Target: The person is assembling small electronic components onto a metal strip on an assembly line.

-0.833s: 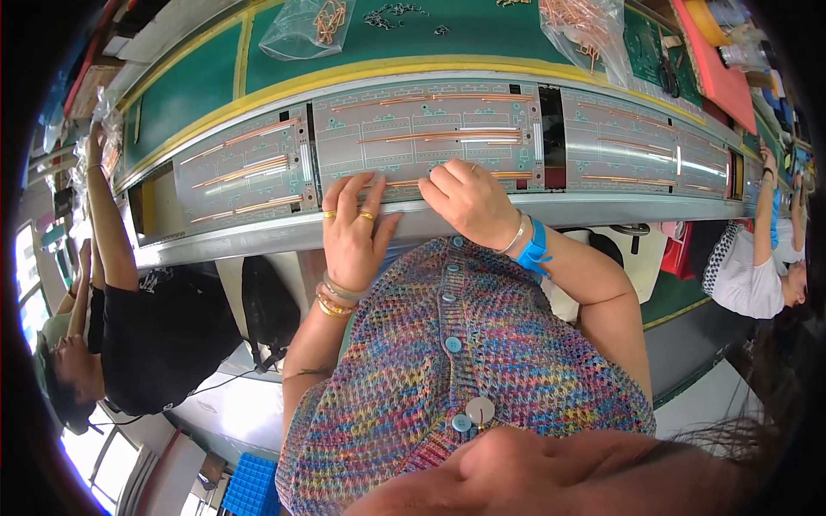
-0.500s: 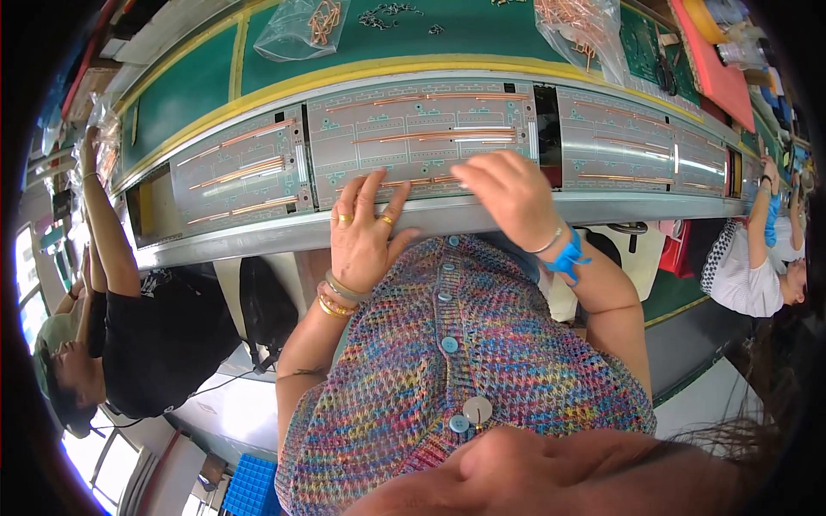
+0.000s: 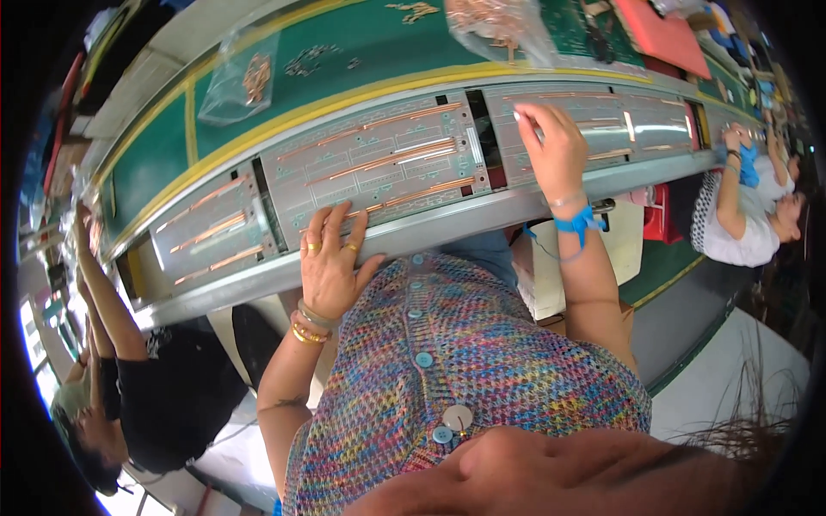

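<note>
My left hand lies with its fingers spread on the near edge of a grey circuit board panel, which has green traces and rows of long copper-coloured strips. My right hand is raised over the neighbouring panel to the right, fingers bent and bunched toward the thumb. A small pale spot shows at its fingertips; whether it is a nail or a held piece I cannot make out. Both panels sit in a long metal rail, in a row with another panel on the left.
On the green bench behind the rail are a clear bag of copper pieces, loose dark bits and a larger bag of copper parts. A red-pink board lies far right. Co-workers sit at left and right.
My right hand has lifted off the middle panel and moved right, over the neighbouring one. My left hand stays on the near edge. The view has turned and shifted.
</note>
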### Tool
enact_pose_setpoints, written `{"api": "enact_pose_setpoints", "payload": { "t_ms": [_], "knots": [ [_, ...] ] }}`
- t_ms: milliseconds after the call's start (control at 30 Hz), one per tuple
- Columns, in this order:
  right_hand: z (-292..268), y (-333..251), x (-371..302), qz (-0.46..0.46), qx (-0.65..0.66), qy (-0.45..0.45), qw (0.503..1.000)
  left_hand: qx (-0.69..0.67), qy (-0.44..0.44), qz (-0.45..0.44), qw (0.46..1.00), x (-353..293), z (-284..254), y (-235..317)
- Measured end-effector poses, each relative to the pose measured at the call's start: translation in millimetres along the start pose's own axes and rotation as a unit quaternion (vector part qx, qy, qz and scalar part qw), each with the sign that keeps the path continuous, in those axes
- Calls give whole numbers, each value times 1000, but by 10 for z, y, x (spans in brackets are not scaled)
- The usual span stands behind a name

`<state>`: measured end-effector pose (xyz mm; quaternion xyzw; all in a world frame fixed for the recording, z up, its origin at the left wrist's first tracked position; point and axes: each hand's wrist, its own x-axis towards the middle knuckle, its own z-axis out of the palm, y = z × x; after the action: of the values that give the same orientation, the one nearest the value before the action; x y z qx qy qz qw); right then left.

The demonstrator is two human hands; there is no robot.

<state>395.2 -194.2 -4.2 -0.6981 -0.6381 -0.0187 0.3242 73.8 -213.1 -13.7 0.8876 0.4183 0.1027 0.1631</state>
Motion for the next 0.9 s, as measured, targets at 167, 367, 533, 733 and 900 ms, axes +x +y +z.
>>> {"api": "enact_pose_setpoints", "payload": {
  "t_ms": [167,367,533,733,900],
  "knots": [
    [239,272,473,14,-82,17,996,-16,15,52,998,355,-51,143],
    [426,402,643,82,-151,-43,984,-78,181,183,963,1675,-6,273],
    [464,424,653,67,-184,-33,980,-44,212,190,958,2765,353,523],
    [124,384,452,2,-147,58,987,131,142,44,980,3143,558,746],
    [-178,39,-110,54,-33,31,998,198,71,13,978,3224,400,866]
  ]
}}
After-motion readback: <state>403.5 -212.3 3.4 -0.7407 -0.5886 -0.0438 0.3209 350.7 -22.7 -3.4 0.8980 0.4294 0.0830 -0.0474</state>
